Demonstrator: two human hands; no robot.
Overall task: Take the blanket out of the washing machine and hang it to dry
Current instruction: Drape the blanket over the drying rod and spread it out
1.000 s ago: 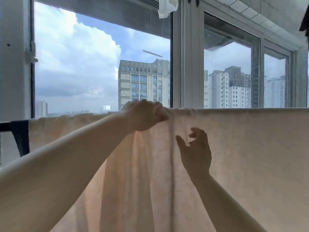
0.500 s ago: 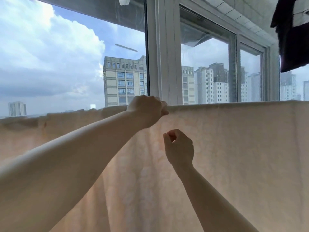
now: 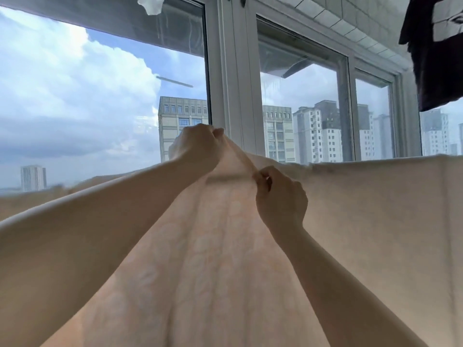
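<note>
You are holding the pale peach blanket [image 3: 363, 221] where it is hanging across the whole width of the scene in front of the window, its top edge running level on the right and sagging lower and blurred on the left. Your left hand [image 3: 198, 146] is closing its grip tight on a bunch of the top edge and is lifting that part into a peak above the rest of the line. Your right hand [image 3: 280, 199] is pinching the same ridge of cloth just below and to the right, thumb and fingers [image 3: 263, 180] pressing together on a thin fold. A taut crease is running between the two grips. Below them the fabric is falling toward you in long soft folds, with a faint round pattern showing through in the light.

Behind the blanket the white window frame [image 3: 235, 83] is standing upright just past your left hand, with glass on both sides giving onto tall buildings [image 3: 318, 131] and a cloudy sky. A dark garment [image 3: 438, 53] is hanging at the top right, well apart from your hands, and a scrap of white cloth [image 3: 151, 5] is showing at the top edge.

Both forearms are bare and reaching forward and up, the left one crossing from the low left, the right one rising from the low right, wrist bending slightly inward.
</note>
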